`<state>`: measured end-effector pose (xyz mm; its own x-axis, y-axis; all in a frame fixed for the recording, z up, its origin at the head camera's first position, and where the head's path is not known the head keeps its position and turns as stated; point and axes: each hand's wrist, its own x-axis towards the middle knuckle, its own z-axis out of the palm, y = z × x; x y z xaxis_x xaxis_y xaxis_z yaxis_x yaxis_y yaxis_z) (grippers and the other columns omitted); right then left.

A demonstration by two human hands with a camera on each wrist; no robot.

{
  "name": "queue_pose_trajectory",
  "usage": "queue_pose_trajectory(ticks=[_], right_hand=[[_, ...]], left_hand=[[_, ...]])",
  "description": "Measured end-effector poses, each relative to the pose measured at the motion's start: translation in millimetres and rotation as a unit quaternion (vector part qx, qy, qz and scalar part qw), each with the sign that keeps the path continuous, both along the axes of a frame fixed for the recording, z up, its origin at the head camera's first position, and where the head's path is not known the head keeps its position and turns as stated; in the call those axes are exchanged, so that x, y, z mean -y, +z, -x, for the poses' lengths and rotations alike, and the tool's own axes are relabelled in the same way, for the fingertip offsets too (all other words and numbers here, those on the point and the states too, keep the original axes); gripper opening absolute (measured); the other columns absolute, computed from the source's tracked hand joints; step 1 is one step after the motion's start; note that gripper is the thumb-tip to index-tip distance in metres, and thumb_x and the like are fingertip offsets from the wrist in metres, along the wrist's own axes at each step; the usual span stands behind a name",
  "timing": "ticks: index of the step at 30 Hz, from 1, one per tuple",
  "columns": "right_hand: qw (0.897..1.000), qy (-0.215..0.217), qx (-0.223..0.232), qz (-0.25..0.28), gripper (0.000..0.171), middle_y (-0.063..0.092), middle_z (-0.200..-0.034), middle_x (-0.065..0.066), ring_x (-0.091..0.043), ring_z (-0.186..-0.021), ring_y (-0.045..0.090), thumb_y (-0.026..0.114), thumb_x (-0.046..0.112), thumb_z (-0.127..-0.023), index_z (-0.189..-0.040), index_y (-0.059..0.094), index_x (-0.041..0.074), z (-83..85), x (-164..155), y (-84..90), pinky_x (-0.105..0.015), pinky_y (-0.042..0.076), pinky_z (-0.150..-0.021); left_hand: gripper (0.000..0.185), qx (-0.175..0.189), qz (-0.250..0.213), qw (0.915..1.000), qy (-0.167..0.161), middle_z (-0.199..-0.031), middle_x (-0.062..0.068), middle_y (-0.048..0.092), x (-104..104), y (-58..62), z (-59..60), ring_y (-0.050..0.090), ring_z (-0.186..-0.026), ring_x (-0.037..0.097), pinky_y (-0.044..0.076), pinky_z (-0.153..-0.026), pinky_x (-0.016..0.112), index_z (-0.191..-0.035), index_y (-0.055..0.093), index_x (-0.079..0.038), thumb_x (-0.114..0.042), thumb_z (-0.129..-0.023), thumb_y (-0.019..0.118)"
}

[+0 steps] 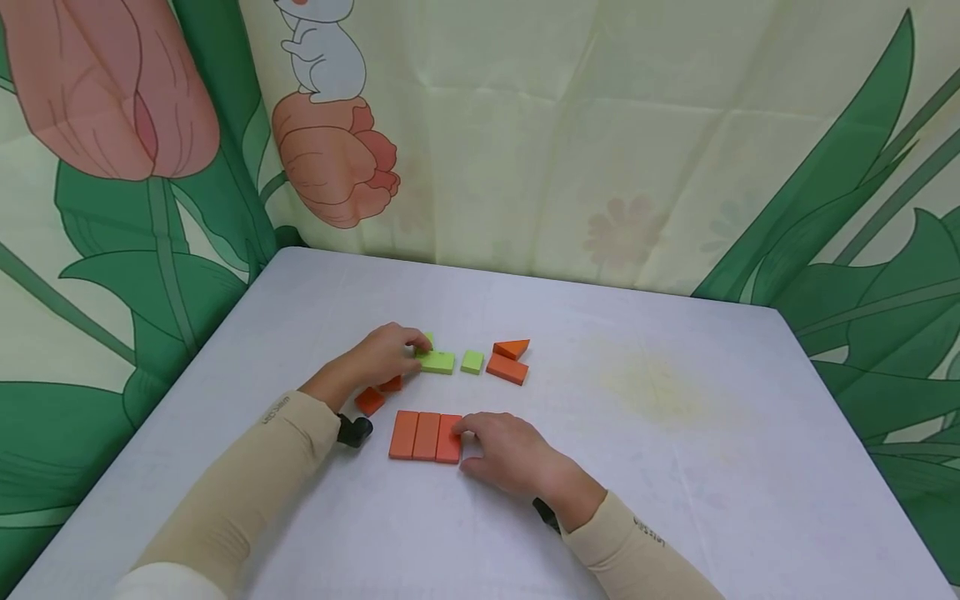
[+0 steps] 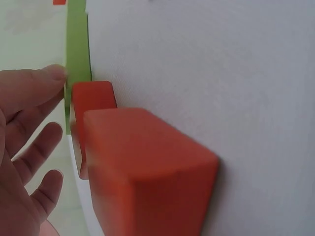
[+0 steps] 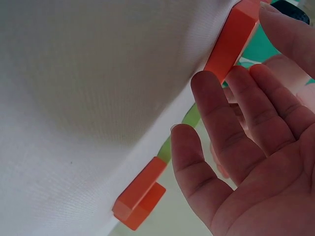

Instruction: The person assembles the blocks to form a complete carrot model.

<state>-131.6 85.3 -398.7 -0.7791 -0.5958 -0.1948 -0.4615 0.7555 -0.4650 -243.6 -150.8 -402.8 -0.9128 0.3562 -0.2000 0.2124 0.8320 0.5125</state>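
My left hand (image 1: 384, 354) reaches to the left end of a long light-green block (image 1: 437, 362). Its thumb and index finger pinch a light-green block there, partly hidden by the fingers; the other fingers hang loose. Two red-orange blocks, one of them the nearer block (image 2: 152, 147), lie beside that wrist. Flat on the table, three orange rectangular blocks (image 1: 426, 436) stand side by side in a row. At the row's right end is my right hand (image 1: 513, 454). Its fairly straight fingers and thumb touch the end block (image 3: 231, 42) at its edge without curling round it.
A small green square block (image 1: 472, 362) lies right of the long green one. Farther right are an orange triangular block (image 1: 512, 348) and an orange rectangular block (image 1: 507, 368). The white table (image 1: 675, 500) ends at a flower-print curtain (image 1: 525, 167).
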Motion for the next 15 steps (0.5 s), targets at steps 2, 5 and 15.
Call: queue_pose_trajectory(ticks=[2, 5, 15], right_hand=[[1.000, -0.001, 0.000, 0.000, 0.038, 0.066, -0.121, 0.001, -0.019, -0.111, 0.061, 0.074, 0.019, -0.091, -0.127, 0.066, 0.012, -0.1, 0, 0.3, -0.040, 0.048, -0.097], [1.000, -0.002, 0.003, 0.000, 0.039, 0.066, -0.121, 0.000, -0.020, -0.111, 0.061, 0.074, 0.019, -0.091, -0.128, 0.066, 0.012, -0.4, 1, 0.6, -0.040, 0.048, -0.098], [1.000, 0.000, 0.003, 0.000, 0.038, 0.067, -0.120, 0.000, -0.020, -0.109, 0.061, 0.074, 0.019, -0.091, -0.127, 0.066, 0.012, -0.4, 1, 0.3, -0.041, 0.048, -0.096]], left_hand=[[0.029, -0.002, 0.001, 1.0000, -0.001, -0.122, 0.006, 0.065, -1, -0.2, -0.2, 0.052, -0.117, 0.028, 0.043, -0.101, 0.045, -0.120, 0.069, -0.012, -0.011, -0.092, 0.070], [0.028, 0.008, -0.002, 0.9999, 0.007, -0.120, 0.005, 0.064, -2, -0.4, -1.4, 0.051, -0.114, 0.027, 0.043, -0.100, 0.044, -0.119, 0.069, -0.013, -0.011, -0.091, 0.071], [0.026, 0.032, 0.002, 0.9994, 0.007, -0.115, 0.000, 0.064, -5, -1.5, -14.4, 0.053, -0.104, 0.023, 0.050, -0.085, 0.036, -0.115, 0.070, -0.016, -0.012, -0.090, 0.074]])
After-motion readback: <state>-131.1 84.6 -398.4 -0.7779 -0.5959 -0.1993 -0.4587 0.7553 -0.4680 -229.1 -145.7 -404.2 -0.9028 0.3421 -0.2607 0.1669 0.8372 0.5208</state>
